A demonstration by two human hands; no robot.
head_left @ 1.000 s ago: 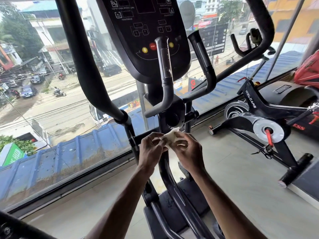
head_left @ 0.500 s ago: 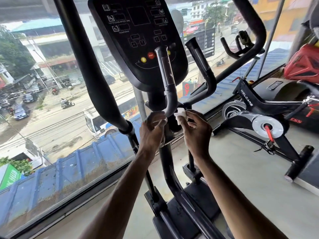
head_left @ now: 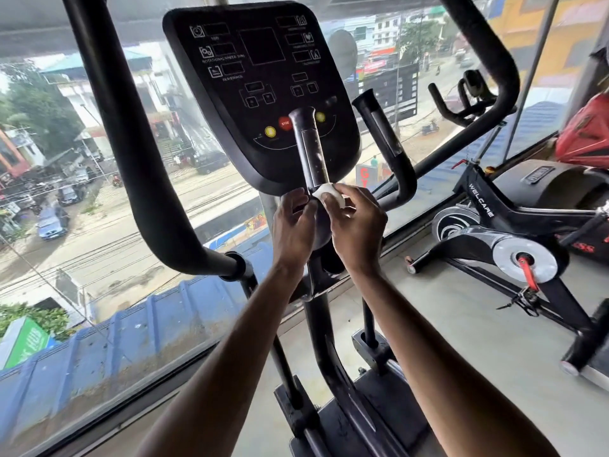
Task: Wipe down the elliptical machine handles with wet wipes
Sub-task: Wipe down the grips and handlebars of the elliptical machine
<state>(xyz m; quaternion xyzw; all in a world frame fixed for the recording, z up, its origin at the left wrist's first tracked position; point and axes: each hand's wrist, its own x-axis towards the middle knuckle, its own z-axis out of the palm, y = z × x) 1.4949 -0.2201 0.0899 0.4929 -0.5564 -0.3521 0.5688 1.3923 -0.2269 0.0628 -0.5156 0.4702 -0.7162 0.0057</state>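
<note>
A black elliptical machine stands in front of me, its console (head_left: 260, 94) up top. Two short inner handles rise below it: the left inner handle (head_left: 311, 150) and the right inner handle (head_left: 382, 140). My right hand (head_left: 357, 225) pinches a white wet wipe (head_left: 328, 192) against the lower part of the left inner handle. My left hand (head_left: 293, 225) curls around that same handle from the left, just under the wipe. A long left swing arm (head_left: 138, 153) and a long right swing arm (head_left: 494, 61) flank the console.
A large window (head_left: 82, 242) runs right behind the machine, with a street below. A black spin bike (head_left: 501, 222) stands to the right on the grey floor (head_left: 461, 324). A red machine cover (head_left: 586, 133) sits at the far right. The elliptical's pedals and base (head_left: 362, 417) lie below my arms.
Both hands have risen from in front of the machine's column to the left inner handle. The wipe, first held between both hands, now sits pressed against the handle by my right hand.
</note>
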